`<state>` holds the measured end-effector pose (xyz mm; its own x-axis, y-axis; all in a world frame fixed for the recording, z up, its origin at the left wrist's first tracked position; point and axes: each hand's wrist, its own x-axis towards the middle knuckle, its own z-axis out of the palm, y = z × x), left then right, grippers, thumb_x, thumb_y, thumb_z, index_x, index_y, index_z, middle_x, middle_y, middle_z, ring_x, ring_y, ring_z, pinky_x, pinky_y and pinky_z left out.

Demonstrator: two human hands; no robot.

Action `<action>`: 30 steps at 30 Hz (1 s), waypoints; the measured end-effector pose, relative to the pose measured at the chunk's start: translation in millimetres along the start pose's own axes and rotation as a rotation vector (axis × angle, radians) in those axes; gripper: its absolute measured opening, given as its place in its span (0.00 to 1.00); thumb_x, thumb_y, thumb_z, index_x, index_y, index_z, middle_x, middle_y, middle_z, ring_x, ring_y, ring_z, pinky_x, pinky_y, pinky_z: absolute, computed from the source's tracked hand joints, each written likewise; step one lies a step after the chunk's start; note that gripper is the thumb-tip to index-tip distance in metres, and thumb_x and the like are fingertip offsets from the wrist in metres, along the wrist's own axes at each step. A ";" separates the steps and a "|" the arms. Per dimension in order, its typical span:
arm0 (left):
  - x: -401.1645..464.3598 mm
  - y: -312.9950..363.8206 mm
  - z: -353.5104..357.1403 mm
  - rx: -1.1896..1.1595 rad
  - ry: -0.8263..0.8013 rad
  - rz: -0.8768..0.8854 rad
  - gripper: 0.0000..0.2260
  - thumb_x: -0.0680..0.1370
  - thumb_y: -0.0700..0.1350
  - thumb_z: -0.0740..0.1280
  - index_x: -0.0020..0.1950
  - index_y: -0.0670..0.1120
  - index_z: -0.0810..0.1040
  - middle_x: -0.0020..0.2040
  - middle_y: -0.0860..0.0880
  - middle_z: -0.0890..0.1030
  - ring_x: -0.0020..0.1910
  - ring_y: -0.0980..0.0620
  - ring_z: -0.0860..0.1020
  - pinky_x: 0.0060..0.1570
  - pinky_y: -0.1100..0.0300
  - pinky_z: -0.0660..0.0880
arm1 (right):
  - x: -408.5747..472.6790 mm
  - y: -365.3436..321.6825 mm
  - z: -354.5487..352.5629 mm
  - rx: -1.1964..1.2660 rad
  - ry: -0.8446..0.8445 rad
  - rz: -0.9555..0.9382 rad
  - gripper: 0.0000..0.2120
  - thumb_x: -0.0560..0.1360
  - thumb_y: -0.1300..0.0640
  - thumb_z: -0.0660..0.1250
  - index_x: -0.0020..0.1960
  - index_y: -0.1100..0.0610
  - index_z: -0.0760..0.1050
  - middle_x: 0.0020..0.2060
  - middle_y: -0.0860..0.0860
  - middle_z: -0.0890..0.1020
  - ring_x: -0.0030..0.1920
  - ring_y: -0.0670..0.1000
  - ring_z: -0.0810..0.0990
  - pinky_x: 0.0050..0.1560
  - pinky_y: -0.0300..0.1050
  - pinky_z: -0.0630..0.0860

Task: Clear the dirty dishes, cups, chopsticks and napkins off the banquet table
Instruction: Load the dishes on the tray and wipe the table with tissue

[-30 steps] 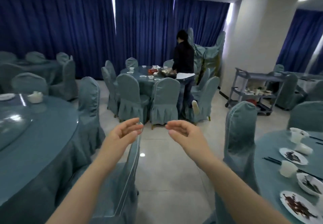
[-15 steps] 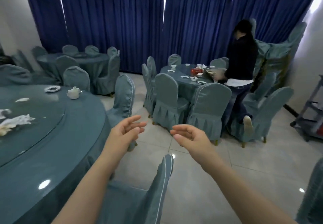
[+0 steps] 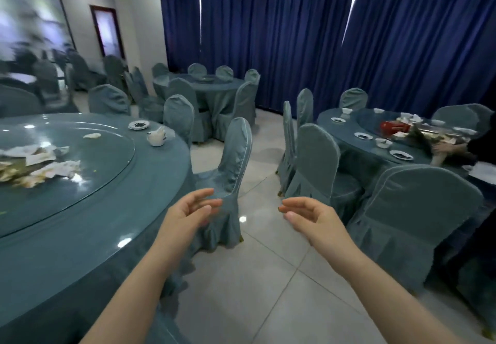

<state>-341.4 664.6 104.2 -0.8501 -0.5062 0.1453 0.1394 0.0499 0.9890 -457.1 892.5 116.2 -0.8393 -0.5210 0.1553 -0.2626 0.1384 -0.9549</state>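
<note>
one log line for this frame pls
left hand: open, empty | right hand: open, empty | near table: napkins, plate, cup uncleared | phase: approach, hedged

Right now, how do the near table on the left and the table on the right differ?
The near table has crumpled napkins heaped on its glass turntable, plus one plate and one cup at its far edge; the right table carries several plates, bowls and a red box. Another person's hand works at the right table; nobody touches the near table. Both are round with teal cloths.
</note>
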 end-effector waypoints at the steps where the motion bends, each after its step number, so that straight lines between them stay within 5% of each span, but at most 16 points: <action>1: 11.5 -3.1 10.0 -0.007 0.031 -0.011 0.13 0.78 0.32 0.61 0.60 0.44 0.76 0.51 0.46 0.84 0.47 0.55 0.82 0.41 0.69 0.76 | 21.2 5.6 -10.1 0.010 -0.025 -0.001 0.09 0.75 0.58 0.69 0.54 0.50 0.79 0.47 0.42 0.85 0.48 0.38 0.82 0.42 0.29 0.75; 6: 66.0 -10.5 47.2 0.046 0.165 -0.059 0.13 0.79 0.33 0.61 0.58 0.46 0.77 0.48 0.48 0.85 0.45 0.54 0.82 0.48 0.66 0.78 | 119.4 32.5 -31.4 0.121 -0.126 0.046 0.07 0.76 0.61 0.67 0.52 0.52 0.79 0.47 0.47 0.85 0.50 0.46 0.82 0.49 0.40 0.78; 12: 168.7 -26.5 80.8 0.064 0.350 -0.066 0.13 0.78 0.33 0.61 0.56 0.49 0.77 0.45 0.48 0.86 0.44 0.53 0.84 0.47 0.65 0.78 | 238.0 69.9 -44.1 0.133 -0.292 0.033 0.07 0.75 0.62 0.68 0.51 0.52 0.79 0.46 0.47 0.85 0.48 0.42 0.83 0.45 0.32 0.75; 20: 341.6 -47.8 150.8 0.027 0.379 -0.071 0.11 0.79 0.36 0.62 0.57 0.48 0.77 0.45 0.48 0.86 0.45 0.52 0.84 0.45 0.65 0.78 | 418.4 79.0 -111.8 0.049 -0.390 -0.036 0.07 0.76 0.62 0.67 0.51 0.51 0.79 0.46 0.47 0.85 0.46 0.41 0.83 0.44 0.30 0.75; 30: 547.2 -88.8 226.2 -0.010 0.456 -0.079 0.11 0.77 0.36 0.63 0.56 0.47 0.78 0.44 0.44 0.86 0.43 0.49 0.84 0.41 0.65 0.78 | 652.8 132.4 -168.7 0.097 -0.487 -0.079 0.07 0.76 0.59 0.67 0.52 0.49 0.79 0.44 0.45 0.86 0.48 0.46 0.83 0.50 0.41 0.78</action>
<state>-933.8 578.0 102.3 -0.5487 -0.8351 0.0398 0.0893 -0.0112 0.9959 -1120.0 712.8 133.8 -0.4931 -0.8625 0.1138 -0.2513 0.0160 -0.9678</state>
